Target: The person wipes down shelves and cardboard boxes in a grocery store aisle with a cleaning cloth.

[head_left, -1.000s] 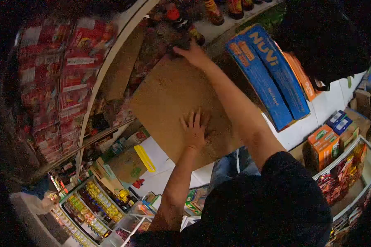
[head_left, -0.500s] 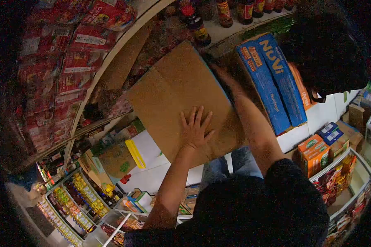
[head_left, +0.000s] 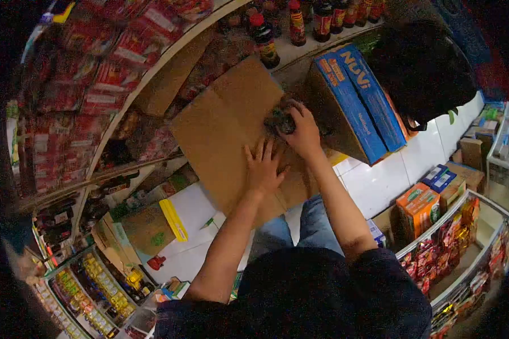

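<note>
A closed brown cardboard box (head_left: 220, 127) stands in front of me, its broad flat face turned up. My left hand (head_left: 263, 169) lies on it with fingers spread, pressing near its lower right part. Over the box's right side, my right hand (head_left: 303, 129) curls around a dark, rounded object (head_left: 281, 120) with a greenish sheen, perhaps a tape roll or dispenser; its exact kind is too dim to tell. That object is at or just above the cardboard. Right of this hand stands a blue NuVi carton (head_left: 359, 107).
Shelves with red packets (head_left: 113, 73) rise at the left, and sauce bottles (head_left: 297, 24) line the back shelf. Another person's dark-haired head (head_left: 424, 73) is at the right. An orange carton (head_left: 418, 209) and a rack of packets (head_left: 447, 243) stand lower right. White tiles (head_left: 373, 186) cover the floor.
My right hand has come from behind the box's right edge onto its top side, now showing the dark object in its grip. My left hand stays flat on the box. The view has shifted slightly.
</note>
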Available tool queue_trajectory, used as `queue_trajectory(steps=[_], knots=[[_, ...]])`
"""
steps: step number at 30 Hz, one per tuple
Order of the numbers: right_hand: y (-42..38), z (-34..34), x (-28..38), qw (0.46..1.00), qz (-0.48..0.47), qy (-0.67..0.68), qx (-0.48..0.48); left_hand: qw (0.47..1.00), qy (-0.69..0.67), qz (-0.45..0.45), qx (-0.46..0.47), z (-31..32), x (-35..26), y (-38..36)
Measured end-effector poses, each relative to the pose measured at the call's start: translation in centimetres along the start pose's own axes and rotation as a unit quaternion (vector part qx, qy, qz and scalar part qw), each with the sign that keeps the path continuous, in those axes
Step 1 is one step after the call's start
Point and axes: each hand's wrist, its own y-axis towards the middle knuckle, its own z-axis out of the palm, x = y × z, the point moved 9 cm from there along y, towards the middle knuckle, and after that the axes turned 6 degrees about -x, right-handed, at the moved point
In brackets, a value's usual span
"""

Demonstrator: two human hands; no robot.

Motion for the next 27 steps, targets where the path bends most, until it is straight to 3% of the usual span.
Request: queue_trajectory(steps=[2, 6, 8, 9, 10, 12, 13, 16, 17, 18, 20, 21, 22, 24, 27], knots=[[-1.5, 0.1, 1.6, 0.990, -0.122, -0.074, -0.011, 0.997, -0.063, -0.007, -0.045, -0.6, 0.1, -0.2], [-2.5, -2.2, 1.1, 0.996, -0.083, -0.027, 0.008, 0.990, -0.100, 0.009, -0.097, -1.1, 0.0, -0.4], [-1.9, -5.1, 2.0, 0.988, 0.053, 0.137, 0.040, 0.989, -0.097, 0.000, -0.112, -2.1, 0.2, -0.5], [-2.4, -6.7, 2.4, 0.976, 0.116, 0.182, 0.005, 0.988, -0.104, 0.000, -0.116, -2.0, 0.3, -0.6], [-2.9, -7.5, 3.6, 0.978, 0.115, 0.175, 0.005, 0.976, -0.149, 0.008, -0.160, -2.7, 0.3, -1.0], [-4.5, -8.3, 3.7, 0.883, 0.234, 0.404, -0.035, 0.958, -0.200, 0.018, -0.206, -3.9, 0.4, -1.4], [-5.3, -8.6, 4.2, 0.878, 0.232, 0.418, -0.033, 0.961, -0.182, 0.027, -0.206, -4.1, 0.3, -1.5], [-7.5, -7.7, 3.0, 0.897, 0.243, 0.368, -0.029, 0.969, -0.158, 0.036, -0.184, -4.4, 0.3, -1.5], [-8.2, -8.0, 2.2, 0.935, 0.236, 0.259, -0.049, 0.975, -0.148, 0.036, -0.161, -3.9, 0.3, -1.3], [-9.0, -7.5, 1.2, 0.936, 0.238, 0.256, -0.047, 0.975, -0.151, 0.035, -0.160, -3.3, 0.2, -1.1], [-9.8, -8.0, 0.2, 0.987, 0.117, 0.087, -0.065, 0.979, -0.098, 0.023, -0.175, -2.2, 0.0, -0.6], [-10.5, -8.0, -0.3, 0.991, 0.112, -0.016, -0.065, 0.980, -0.100, 0.021, -0.172, -2.3, 0.0, -0.6], [-11.2, -7.8, -1.0, 0.992, 0.113, -0.016, -0.060, 0.982, -0.098, 0.018, -0.163, -2.3, 0.0, -0.6], [-11.6, -7.1, 1.5, 0.989, 0.035, -0.133, -0.053, 0.984, -0.095, 0.010, -0.148, -1.8, 0.1, -0.6], [-13.1, -4.5, 3.0, 0.997, 0.014, -0.074, -0.024, 0.983, -0.088, 0.022, -0.162, -1.9, 0.1, -0.8]])
